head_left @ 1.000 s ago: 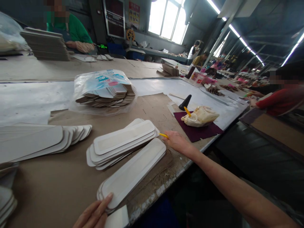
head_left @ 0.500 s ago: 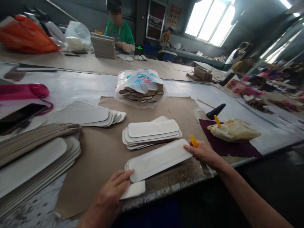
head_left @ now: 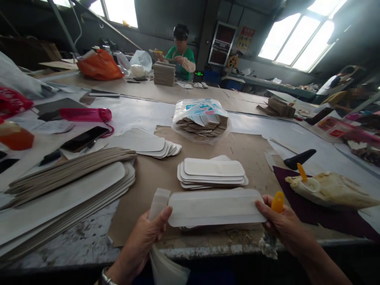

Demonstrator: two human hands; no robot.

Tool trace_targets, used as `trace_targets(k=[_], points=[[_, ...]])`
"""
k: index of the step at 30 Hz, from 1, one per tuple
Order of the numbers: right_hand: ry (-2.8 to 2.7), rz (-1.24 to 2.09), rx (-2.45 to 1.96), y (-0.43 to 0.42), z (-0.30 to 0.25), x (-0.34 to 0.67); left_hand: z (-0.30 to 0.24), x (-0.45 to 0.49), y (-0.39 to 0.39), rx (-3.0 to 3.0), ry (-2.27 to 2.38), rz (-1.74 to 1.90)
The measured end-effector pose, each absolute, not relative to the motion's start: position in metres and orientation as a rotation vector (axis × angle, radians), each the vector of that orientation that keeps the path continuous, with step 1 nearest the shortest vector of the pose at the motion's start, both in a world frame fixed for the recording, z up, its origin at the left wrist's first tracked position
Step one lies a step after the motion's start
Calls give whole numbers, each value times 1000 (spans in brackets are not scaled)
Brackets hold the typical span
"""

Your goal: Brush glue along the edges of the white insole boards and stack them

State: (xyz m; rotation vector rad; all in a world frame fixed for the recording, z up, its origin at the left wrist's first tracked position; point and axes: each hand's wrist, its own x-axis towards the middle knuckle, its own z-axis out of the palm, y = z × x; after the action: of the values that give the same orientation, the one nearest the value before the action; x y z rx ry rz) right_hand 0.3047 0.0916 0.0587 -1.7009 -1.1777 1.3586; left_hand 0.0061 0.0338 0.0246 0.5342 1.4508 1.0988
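Observation:
My left hand [head_left: 145, 239] grips the left end of a long white rounded board strip [head_left: 215, 207], thumb on top, together with a smaller white piece [head_left: 158, 202] that sticks up behind the thumb. My right hand [head_left: 280, 225] holds the strip's right end and also clasps a yellow-handled tool [head_left: 278, 202]. The strip is lifted just above the near table edge, lying crosswise. Behind it sits a small stack of the same white strips [head_left: 212, 173] on brown paper [head_left: 252, 154].
Larger fanned stacks of strips [head_left: 68, 186] lie at the left, another fan [head_left: 145, 142] behind, and a plastic bag of pieces [head_left: 202, 118] mid-table. A phone [head_left: 84, 138] and pink case [head_left: 86, 114] lie left. At right a glue-caked pot with brush [head_left: 326, 190] rests on maroon cloth. A person in green works across the table.
Both hands have lifted the top strip off its pile and turned it level across the table edge; my left hand now also holds the small white piece. The camera view swung left.

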Motion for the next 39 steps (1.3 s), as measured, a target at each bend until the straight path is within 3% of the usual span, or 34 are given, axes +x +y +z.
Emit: trace_targets(k=[12,22,34,39], points=[[-1415,1185,-1760,75,58,290,31,5,23,443,1247,1135],[-1652,720,-1829,64,62,280,29,3,25,472,1299,1103],[-1540,753,-1859,59,64,272,28,0,27,528,1290,1117],[-1275,1238,-1712,62,57,278,29,-1,24,535,1268,1084]])
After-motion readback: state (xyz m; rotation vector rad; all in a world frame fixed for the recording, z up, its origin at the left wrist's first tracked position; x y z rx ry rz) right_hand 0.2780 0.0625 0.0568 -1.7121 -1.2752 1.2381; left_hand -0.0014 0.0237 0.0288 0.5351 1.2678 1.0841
